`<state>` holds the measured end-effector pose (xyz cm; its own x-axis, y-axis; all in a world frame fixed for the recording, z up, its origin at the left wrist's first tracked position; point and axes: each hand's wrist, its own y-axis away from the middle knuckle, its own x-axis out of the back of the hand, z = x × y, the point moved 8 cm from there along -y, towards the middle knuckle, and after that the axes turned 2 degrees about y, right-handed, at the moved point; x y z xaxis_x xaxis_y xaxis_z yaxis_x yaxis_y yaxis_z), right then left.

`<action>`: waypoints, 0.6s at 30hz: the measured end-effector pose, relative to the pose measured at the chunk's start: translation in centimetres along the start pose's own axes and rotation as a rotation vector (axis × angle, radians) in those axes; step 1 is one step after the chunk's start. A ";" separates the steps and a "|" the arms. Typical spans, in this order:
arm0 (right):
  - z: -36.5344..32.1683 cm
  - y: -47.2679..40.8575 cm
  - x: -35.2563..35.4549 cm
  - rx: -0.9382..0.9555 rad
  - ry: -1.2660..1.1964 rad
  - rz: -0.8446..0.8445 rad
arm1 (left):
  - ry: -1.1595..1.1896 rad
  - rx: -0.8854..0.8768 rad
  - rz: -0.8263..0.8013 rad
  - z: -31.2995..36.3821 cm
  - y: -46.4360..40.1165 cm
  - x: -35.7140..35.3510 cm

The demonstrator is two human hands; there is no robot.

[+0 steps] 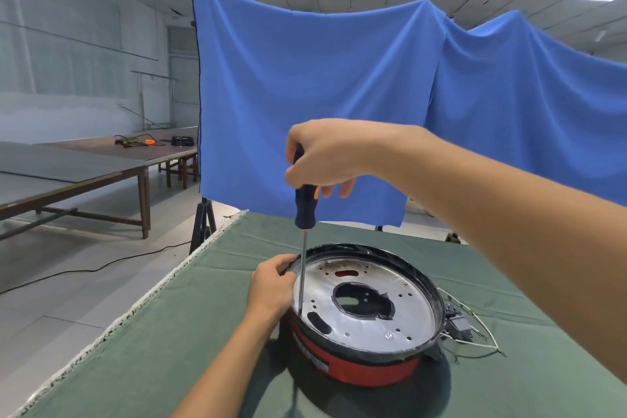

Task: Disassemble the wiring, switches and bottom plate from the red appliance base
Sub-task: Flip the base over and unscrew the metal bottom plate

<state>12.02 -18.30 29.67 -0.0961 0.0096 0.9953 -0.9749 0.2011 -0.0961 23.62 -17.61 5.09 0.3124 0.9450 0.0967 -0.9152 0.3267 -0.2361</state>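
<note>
Curtain point(322, 95): blue, hung across the upper middle and right of the frame, behind the table.
Table point(210, 316): green cloth cover, fills the lower half of the frame; pale fringe along its left edge.
Far tables point(84, 166): brown, at middle left, carrying cables and small orange tools.
Base point(356, 366): red, round, black rim, at lower centre on the green cloth, open side up.
Plate point(383, 316): silver disc set inside the rim, tilted toward the camera; large irregular hole in the middle, slots and small screw holes around it.
Right hand point(325, 156): at frame centre, above the base's left part; fingers curled tight round the top of the screwdriver handle.
Left hand point(271, 285): just left of the base, gripping its black rim, thumb at the rim edge, fingers wrapped on the outside.
Screwdriver point(305, 207): dark blue handle with an orange mark, upright; thin shaft runs down past the left thumb, tip resting on the plate near its left edge, beside a dark slot.
Switch point(458, 326): small dark block on the cloth, just right of the base, outside either hand's hold.
Wires point(481, 326): pale, thin, spread on the cloth from the switch toward the right.
</note>
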 end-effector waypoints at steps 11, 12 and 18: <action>-0.6 -1.3 -0.1 0.018 0.073 -0.027 | 0.141 0.004 0.063 -0.8 0.2 0.3; -0.3 -1.5 0.0 -0.017 0.172 0.044 | 0.133 0.006 0.068 -0.8 0.2 0.4; -1.4 -2.1 0.3 0.094 -0.016 -0.016 | 0.125 0.015 0.068 -0.8 0.4 0.5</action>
<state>14.27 -17.36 30.16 -0.0825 -0.0086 0.9966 -0.9909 0.1078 -0.0811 23.65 -16.99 4.29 0.2780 0.9597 -0.0405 -0.9386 0.2624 -0.2238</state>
